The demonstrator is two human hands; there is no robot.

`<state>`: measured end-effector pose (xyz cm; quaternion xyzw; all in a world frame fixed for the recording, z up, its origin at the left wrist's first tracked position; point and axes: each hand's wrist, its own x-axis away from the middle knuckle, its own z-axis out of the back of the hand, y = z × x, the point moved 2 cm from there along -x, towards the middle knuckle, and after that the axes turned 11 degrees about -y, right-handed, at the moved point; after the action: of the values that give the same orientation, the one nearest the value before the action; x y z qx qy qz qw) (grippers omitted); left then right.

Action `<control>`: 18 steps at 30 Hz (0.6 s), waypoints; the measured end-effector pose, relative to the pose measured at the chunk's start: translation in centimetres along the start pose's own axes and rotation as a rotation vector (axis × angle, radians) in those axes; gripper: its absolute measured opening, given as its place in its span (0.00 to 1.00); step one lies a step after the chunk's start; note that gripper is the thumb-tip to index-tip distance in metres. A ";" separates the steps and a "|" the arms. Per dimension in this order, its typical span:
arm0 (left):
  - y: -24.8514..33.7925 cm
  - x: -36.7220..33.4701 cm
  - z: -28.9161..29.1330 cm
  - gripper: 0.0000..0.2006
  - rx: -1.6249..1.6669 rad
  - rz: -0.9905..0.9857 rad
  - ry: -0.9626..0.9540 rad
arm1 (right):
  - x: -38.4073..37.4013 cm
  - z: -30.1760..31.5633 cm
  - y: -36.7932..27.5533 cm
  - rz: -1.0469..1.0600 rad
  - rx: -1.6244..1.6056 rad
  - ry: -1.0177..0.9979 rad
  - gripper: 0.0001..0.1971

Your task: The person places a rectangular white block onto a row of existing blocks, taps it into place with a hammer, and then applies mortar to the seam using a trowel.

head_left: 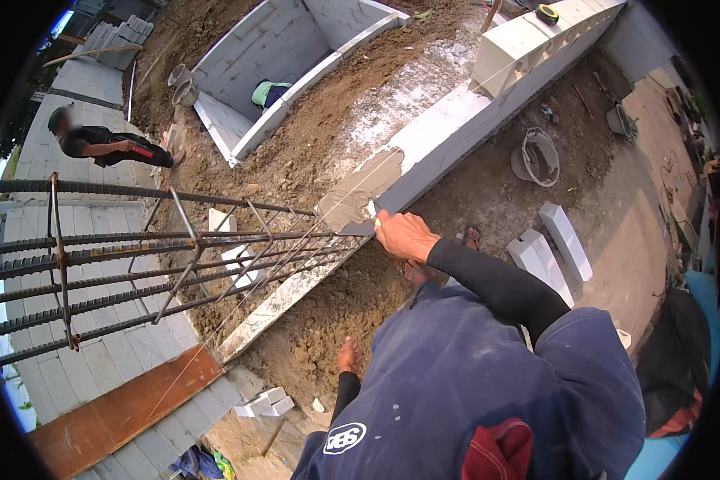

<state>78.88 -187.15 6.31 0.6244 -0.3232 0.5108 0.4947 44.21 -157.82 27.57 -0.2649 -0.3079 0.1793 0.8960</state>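
Wet grey mortar [360,190] lies spread over the top of a low, pale block wall [436,128], beside the upright rebar column [192,240]. My right hand [406,234] is closed on a trowel at the mortar's near edge. Most of the trowel is hidden by the fingers, and a small pale part [371,210] shows beyond them. Lower and to the left, my left hand [350,354] hangs over the soil with nothing in it, its fingers loosely apart. A thin string runs along the wall past the rebar.
Farther along the wall stand pale blocks [508,52] with a yellow tape measure [546,14] on top. A bucket [536,158] and loose white blocks [564,240] lie to the right. Another person [96,142] is at the left, near a block-lined pit [252,48].
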 end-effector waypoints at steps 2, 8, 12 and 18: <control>-0.1 0.0 0.4 0.36 0.012 -0.008 0.033 | 0.1 2.2 1.5 -0.068 0.002 0.068 0.16; 2.0 -0.3 0.8 0.39 -0.011 -0.081 0.005 | 0.6 7.7 8.5 -0.211 0.008 0.194 0.18; 3.6 -0.7 0.8 0.38 0.019 -0.107 0.004 | 1.3 7.3 10.1 -0.239 -0.180 0.259 0.20; 6.7 0.0 -0.6 0.39 -0.093 -0.044 -0.014 | 1.3 -1.6 9.7 -0.067 -0.462 0.333 0.18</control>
<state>72.61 -188.58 8.20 0.6113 -0.3361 0.4798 0.5320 44.70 -150.06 21.39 -0.4776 -0.1979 0.0287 0.8555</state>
